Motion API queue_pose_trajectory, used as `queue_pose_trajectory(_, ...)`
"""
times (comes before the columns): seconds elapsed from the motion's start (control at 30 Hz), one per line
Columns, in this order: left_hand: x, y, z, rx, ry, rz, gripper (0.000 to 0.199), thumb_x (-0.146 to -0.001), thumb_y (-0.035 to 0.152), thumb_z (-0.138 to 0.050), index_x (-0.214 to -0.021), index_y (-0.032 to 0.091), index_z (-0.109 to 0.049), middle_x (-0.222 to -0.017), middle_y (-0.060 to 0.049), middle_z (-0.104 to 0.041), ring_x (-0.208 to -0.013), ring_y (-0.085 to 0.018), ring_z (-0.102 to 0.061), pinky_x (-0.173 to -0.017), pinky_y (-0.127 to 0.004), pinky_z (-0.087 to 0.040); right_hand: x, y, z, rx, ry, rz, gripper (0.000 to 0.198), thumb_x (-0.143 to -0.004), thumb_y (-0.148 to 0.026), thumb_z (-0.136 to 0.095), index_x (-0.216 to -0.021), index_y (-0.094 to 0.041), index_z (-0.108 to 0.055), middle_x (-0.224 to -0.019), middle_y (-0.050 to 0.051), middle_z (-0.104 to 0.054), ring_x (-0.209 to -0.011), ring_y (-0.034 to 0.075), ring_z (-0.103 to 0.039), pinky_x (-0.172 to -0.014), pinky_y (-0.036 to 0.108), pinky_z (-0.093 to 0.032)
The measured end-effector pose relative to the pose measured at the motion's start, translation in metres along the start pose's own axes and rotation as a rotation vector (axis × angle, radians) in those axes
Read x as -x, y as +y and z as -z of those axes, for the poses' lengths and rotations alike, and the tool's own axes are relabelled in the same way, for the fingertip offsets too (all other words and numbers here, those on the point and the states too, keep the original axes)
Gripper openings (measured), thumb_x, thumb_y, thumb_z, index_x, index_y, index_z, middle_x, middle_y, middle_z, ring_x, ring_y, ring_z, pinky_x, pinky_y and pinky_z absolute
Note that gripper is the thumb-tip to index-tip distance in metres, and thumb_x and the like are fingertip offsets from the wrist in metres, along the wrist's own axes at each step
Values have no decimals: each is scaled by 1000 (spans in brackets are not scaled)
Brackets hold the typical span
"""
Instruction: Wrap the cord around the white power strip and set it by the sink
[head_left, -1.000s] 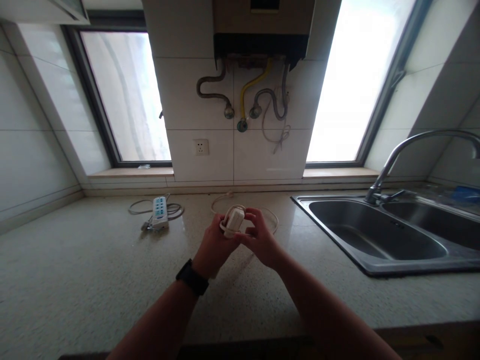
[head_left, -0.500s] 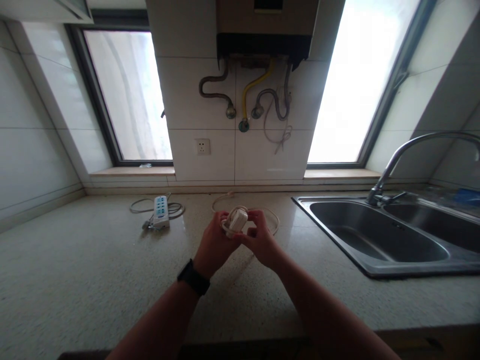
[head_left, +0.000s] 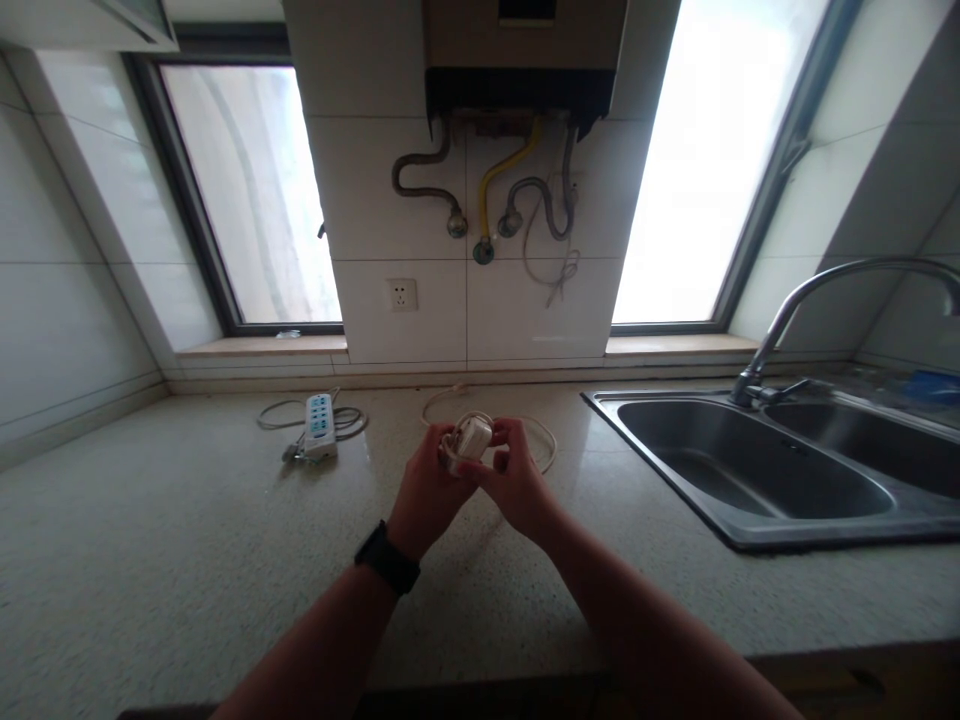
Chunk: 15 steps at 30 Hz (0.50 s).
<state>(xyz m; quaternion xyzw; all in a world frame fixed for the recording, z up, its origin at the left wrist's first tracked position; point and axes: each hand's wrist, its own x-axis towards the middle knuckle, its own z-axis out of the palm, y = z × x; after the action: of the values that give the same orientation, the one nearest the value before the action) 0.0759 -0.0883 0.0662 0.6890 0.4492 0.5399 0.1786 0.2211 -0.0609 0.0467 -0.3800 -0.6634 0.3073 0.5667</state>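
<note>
A white power adapter is held up over the countertop between both hands. My left hand, with a dark watch on its wrist, closes around the adapter's left side and the cable bunched there. From the right, my right hand grips the adapter with thumb and fingertips. Part of the white cable loops around the adapter, and the rest trails in a loose curve behind the hands. My fingers hide the adapter's lower part.
A white power strip with its coiled grey cord lies on the speckled countertop to the left. At right is a steel double sink with a curved faucet. A wall socket and a water heater are ahead.
Both hands stay nearly in place around the adapter, with only a slight shift of the fingers. The whole view has moved a little.
</note>
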Motion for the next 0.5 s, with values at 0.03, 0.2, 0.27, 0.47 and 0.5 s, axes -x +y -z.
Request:
queue_pose_trajectory(0.03, 0, 0, 0, -4, 4, -9, 43, -75, 28, -72, -110, 23, -48, -93, -2, -65, -76, -16, -61, -68, -26, -45, 0, 0, 0, -12, -14, -6, 57, -68, -36, -80, -109, -27, -42, -101, -1, -53, -53, 6, -40, -45, 20, -32)
queue_pose_trajectory(0.2, 1, -4, 1, -79, 5, -63, 37, -80, 28, -68, -108, 23, -45, -94, -3, -64, -76, -17, -60, -68, -27, -44, 2, -2, 0, -65, -62, -32, 64, -67, -37, -81, -114, -29, -39, -108, -1, -51, -52, 4, -39, -42, 19, -30)
queue_pose_trajectory(0.27, 1, -6, 1, -94, -14, -79, 36, -81, 29, -66, -110, 23, -44, -97, -4, -64, -77, -18, -61, -68, -28, -44, 2, -4, -1, -73, -49, -29, 62, -67, -35, -81, -113, -29, -40, -106, -2, -50, -53, 4, -39, -43, 19, -31)
queue_pose_trajectory(0.47, 2, -6, 2, -67, -52, -108, 38, -85, 31, -63, -113, 23, -39, -102, -7, -63, -84, -21, -64, -72, -30, -46, 5, -7, -5, -39, 7, 45, 53, -71, -30, -77, -110, -29, -41, -100, -3, -51, -57, 6, -43, -46, 20, -34)
queue_pose_trajectory(0.5, 2, -6, 2, -52, -53, -106, 39, -85, 31, -63, -114, 23, -38, -102, -7, -63, -85, -21, -64, -73, -31, -46, 5, -7, -6, -41, 15, 52, 52, -71, -29, -78, -109, -29, -42, -99, -3, -51, -57, 7, -43, -47, 20, -35)
